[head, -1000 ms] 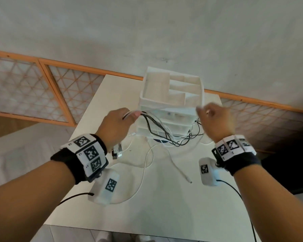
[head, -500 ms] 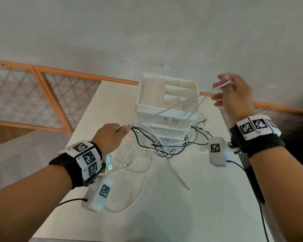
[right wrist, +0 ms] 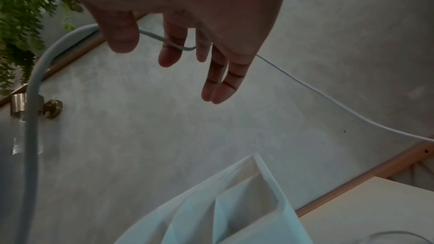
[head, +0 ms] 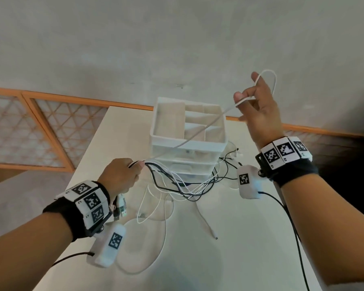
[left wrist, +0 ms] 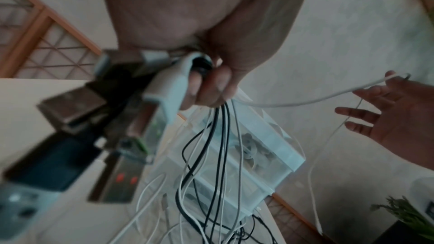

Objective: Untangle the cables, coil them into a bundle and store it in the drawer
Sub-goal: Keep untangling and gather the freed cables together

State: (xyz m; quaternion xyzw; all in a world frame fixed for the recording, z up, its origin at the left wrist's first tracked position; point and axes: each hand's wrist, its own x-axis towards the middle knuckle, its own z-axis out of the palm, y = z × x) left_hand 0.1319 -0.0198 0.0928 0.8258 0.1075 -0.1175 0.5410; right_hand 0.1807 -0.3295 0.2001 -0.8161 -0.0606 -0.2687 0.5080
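Right hand (head: 261, 118) higher now, fingers (right wrist: 218, 88) straight under a loop of white cable (right wrist: 32, 127) (left hand (head: 119, 177) tight around the tangle (head: 189, 192))

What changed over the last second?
The right hand rose from the front of the white plastic drawer unit, drawing one thin white cable out of the tangle; it now runs taut over the unit and loops over that hand's fingers. The left hand kept its grip on the bundle of black and white cables; the unit stayed put.
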